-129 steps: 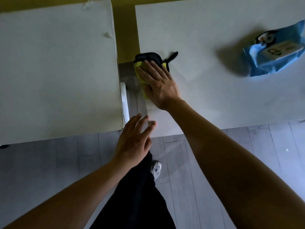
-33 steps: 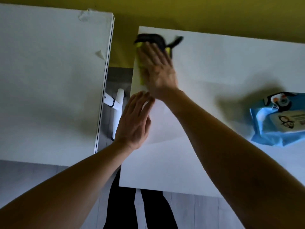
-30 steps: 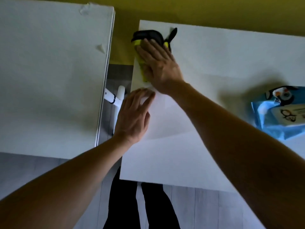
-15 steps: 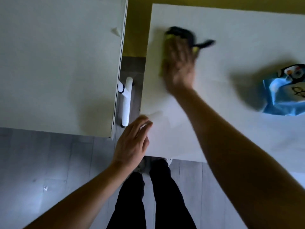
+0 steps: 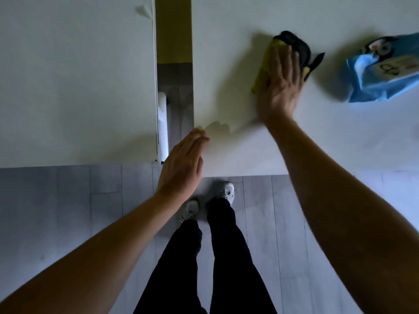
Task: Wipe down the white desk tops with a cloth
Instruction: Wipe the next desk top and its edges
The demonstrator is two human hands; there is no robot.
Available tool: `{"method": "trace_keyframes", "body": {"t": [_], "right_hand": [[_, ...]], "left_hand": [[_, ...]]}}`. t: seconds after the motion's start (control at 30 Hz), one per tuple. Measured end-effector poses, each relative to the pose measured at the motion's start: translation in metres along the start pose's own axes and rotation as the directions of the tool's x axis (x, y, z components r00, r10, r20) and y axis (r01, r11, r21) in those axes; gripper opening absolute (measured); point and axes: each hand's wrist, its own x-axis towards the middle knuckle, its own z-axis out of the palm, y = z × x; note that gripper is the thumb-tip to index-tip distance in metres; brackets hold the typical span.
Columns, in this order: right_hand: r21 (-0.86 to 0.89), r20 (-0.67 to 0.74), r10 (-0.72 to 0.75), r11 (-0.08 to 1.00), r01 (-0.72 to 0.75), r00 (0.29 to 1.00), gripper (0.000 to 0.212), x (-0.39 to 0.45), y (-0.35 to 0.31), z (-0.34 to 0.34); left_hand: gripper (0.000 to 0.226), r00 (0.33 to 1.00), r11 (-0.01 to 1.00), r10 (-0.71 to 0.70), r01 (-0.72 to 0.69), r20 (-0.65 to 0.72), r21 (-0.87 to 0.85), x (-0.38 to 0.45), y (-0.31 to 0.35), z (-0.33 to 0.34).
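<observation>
The fingers [image 5: 286, 62] of the right hand [image 5: 277, 87] lie straight and close together, pressed flat on a yellow and black cloth [image 5: 292, 45] in the upper right of the frame; the hand covers most of the cloth, so only a yellow edge at its left, a black bunched part above the fingertips and a dark tab poking out to the right can be seen. The cloth lies on the right desk top [image 5: 226, 64], well in from that desk's left edge. At the far right a blue wipes pack [image 5: 383, 78] lies on the same desk, blurred and cut off by the frame edge, its print too smeared to read. The left hand [image 5: 181, 164] sits at the centre of the frame with fingers straight and together, their tips blurred, over the near left corner of the right desk; whether they touch the surface cannot be told. The left desk top [image 5: 74, 75] fills the upper left, with a small raised fleck [image 5: 143, 11] near its top right edge. In the gap between the desks a white desk leg [image 5: 162, 128] shows, partly hidden by the left desk's edge. Below, dark trousers [image 5: 204, 264] and pale shoes [image 5: 226, 191] stand on grey floorboards [image 5: 68, 211].
</observation>
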Motion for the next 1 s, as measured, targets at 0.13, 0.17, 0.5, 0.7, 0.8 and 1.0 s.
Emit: {"method": "trace_keyframes", "body": {"t": [0.13,0.17,0.5,0.7,0.8,1.0], "right_hand": [[0.125,-0.011,-0.268,0.955,0.267,0.963,0.051,-0.072,-0.070,0.006],[0.164,0.016,-0.320,0.935,0.313,0.947,0.049,-0.093,-0.083,0.003],[0.021,0.070,0.147,0.989,-0.149,0.987,0.055,-0.128,0.052,-0.053],[0.014,-0.037,0.146,0.989,-0.146,0.989,0.059,-0.137,-0.012,-0.029],[0.070,0.167,-0.215,0.976,0.206,0.962,0.061,-0.157,-0.057,-0.024],[0.184,0.161,-0.298,0.946,0.268,0.941,0.056,-0.158,-0.023,-0.028]], "left_hand": [[0.052,0.984,0.983,-0.162,0.153,-0.079,-0.102,0.002,0.000,-0.012],[0.051,0.973,0.977,-0.192,0.178,-0.125,-0.116,0.004,-0.001,-0.014],[0.040,0.993,0.993,0.107,-0.109,0.050,0.038,0.013,0.010,-0.007],[0.043,0.999,0.999,-0.031,0.031,-0.039,-0.012,0.016,0.017,0.003],[0.036,0.977,0.984,-0.177,0.177,-0.115,-0.013,0.035,0.031,0.003],[0.028,0.979,0.989,-0.110,0.126,-0.174,0.084,0.065,0.045,-0.006]]}}
